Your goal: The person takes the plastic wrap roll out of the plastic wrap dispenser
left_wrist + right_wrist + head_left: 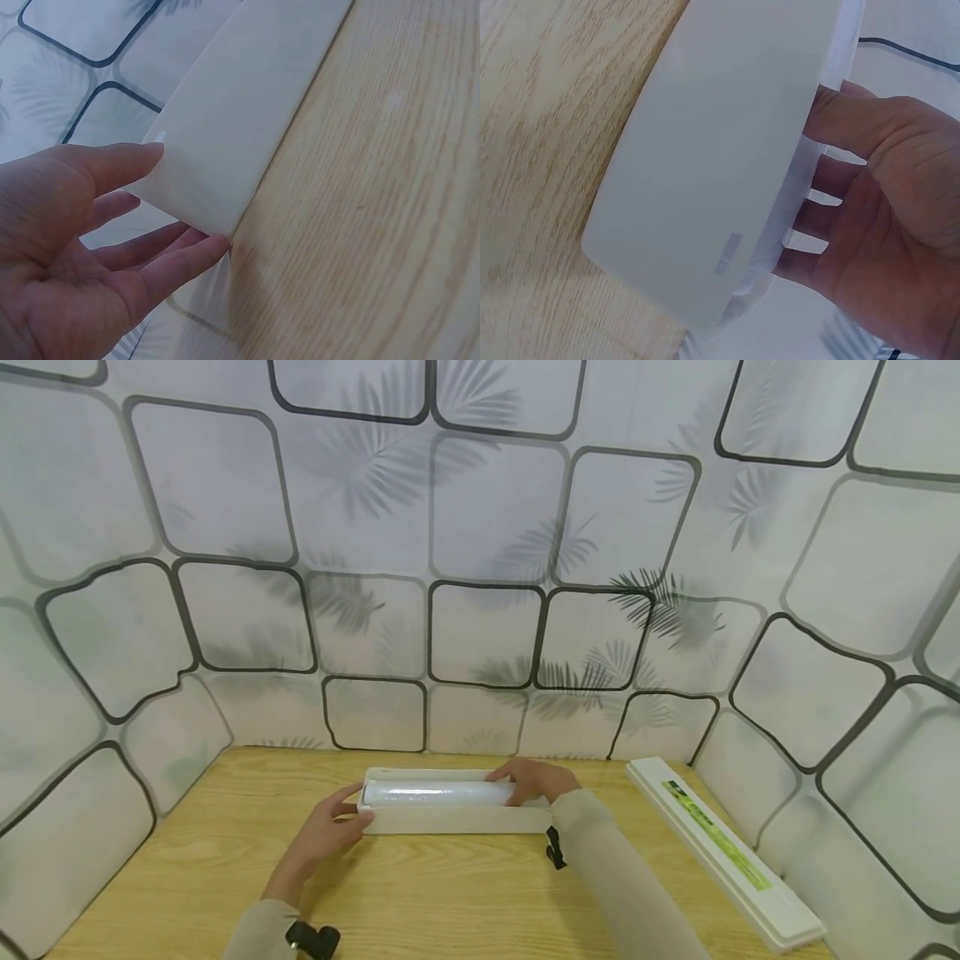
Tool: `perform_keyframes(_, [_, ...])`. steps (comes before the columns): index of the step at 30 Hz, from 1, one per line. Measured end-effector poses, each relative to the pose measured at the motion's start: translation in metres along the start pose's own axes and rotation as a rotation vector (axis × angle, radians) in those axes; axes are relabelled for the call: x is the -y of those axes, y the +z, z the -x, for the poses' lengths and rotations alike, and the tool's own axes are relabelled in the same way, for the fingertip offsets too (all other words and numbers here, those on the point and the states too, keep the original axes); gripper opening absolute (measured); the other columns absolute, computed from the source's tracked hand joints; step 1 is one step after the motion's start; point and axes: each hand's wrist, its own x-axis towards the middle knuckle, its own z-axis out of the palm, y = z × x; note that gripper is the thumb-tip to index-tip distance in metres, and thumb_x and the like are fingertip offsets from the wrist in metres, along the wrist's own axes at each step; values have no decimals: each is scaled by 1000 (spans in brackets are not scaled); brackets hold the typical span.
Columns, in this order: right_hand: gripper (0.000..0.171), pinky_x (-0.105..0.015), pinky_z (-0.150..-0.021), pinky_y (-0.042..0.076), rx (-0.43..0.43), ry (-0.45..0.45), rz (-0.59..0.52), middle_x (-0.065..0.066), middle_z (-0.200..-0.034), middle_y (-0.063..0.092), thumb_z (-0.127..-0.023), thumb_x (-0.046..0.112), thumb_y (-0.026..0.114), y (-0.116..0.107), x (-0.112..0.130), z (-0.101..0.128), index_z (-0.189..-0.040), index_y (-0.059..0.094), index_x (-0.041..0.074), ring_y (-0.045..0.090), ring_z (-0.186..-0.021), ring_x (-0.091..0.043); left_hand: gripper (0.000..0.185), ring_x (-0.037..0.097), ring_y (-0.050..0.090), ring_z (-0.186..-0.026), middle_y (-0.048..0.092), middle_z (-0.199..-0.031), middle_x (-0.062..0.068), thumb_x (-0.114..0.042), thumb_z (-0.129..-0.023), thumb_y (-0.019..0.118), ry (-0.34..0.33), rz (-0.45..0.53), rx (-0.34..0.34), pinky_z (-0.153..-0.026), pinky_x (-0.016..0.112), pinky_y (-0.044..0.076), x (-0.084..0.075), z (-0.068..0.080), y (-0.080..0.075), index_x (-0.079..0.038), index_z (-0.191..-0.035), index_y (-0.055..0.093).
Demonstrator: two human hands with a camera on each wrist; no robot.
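A long white open-topped box [457, 821] lies across the wooden table with a shiny, clear-white roll of plastic wrap [435, 792] inside it. At the box's left end, my left hand [335, 827] holds the corner, thumb on the front wall and fingers against the end; the left wrist view shows this grip on the box [217, 120]. My right hand [531, 779] reaches over the box into its right part and grips the roll's right end. In the right wrist view the thumb and fingers of the right hand [885, 195] dip behind the front wall [712, 142], which hides the fingertips.
A long white lid [723, 852] with a green printed label lies slanted along the table's right side. Patterned curtain [487, 635] surrounds the wooden table [435, 893] at the back and both sides. Black straps [313, 939] sit at the wrists.
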Motion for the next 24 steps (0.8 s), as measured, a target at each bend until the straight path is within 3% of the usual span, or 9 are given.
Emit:
perform_keyframes(17, [55, -57, -115, 44, 3, 7, -12, -4, -158, 50, -91, 21, 80, -2, 1, 4, -141, 63, 36, 48, -145, -32, 64, 36, 67, -114, 55, -137, 39, -13, -102, 65, 16, 14, 2, -91, 44, 62, 2, 0, 0, 3, -157, 35])
perform_keyframes(24, [57, -60, -118, 38, 3, -2, 3, -4, -163, 43, -92, 23, 80, -3, 1, 6, -145, 60, 35, 39, -151, -35, 64, 32, 68, -110, 55, -137, 38, -12, -102, 64, 18, 22, 2, -85, 36, 62, 3, -1, 0, 3, -157, 34])
